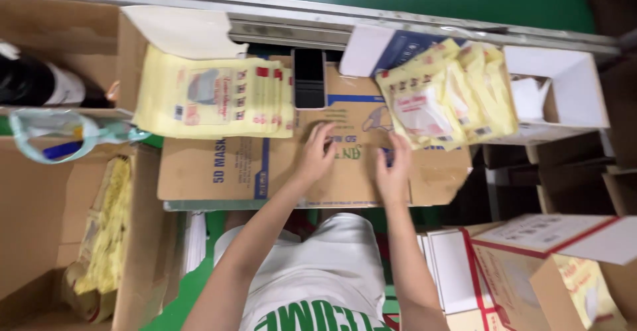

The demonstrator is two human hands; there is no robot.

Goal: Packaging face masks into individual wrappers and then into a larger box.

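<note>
Yellow mask packets point(219, 95) stacked left, phone point(309, 77) betw. piles, looser packets point(446, 95) right. Flat cardboard sheet point(219, 168) lies long axis left-right; left hand point(316, 155) & right hand point(393, 171) rest on it, grip open, empty.

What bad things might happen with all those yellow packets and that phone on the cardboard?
1. The loose heap of yellow packets hangs partly past the flat cardboard sheet, so some might slide off.
2. The dark phone lies between that heap and the neater yellow stack; a reaching left hand or right hand may knock it.
3. The sheet juts out toward the person, so leaning on it might tip it.
</note>
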